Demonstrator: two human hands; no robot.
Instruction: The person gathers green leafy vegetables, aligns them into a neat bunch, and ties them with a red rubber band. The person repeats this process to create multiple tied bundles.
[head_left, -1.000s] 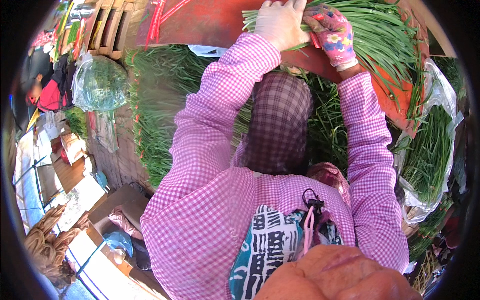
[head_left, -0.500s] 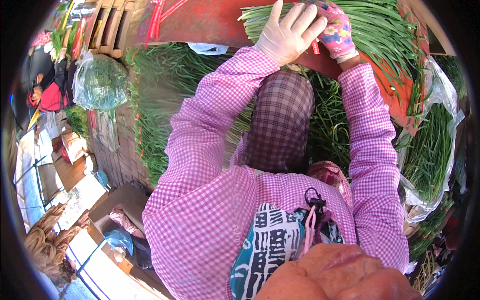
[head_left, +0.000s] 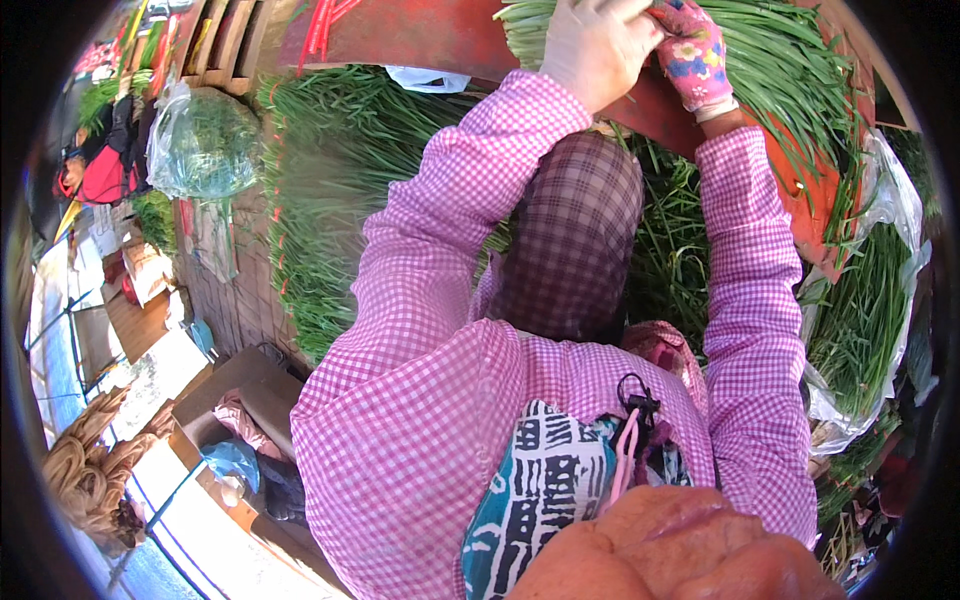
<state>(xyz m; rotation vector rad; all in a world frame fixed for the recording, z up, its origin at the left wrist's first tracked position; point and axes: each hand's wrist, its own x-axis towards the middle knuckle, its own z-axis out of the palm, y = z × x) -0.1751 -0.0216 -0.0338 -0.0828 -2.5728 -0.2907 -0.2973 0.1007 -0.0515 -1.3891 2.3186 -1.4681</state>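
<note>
Left hand (head_left: 592,58), white-gloved, bends its fingers close beside the half-curled, pink-floral-gloved right hand (head_left: 696,58); what either grips is unclear. Both are at a bundle of long green leafy stalks (head_left: 780,75) on the worn red desk (head_left: 430,38).

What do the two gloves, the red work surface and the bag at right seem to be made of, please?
Left glove: probably thin latex or similar, being whitish and close-fitting. Right glove: probably matte fabric, looking thicker and floral-printed. Red work surface: worn and scuffed; possibly painted wood or metal, I cannot tell. Bag: likely glossy plastic film, being translucent and crinkled.
</note>
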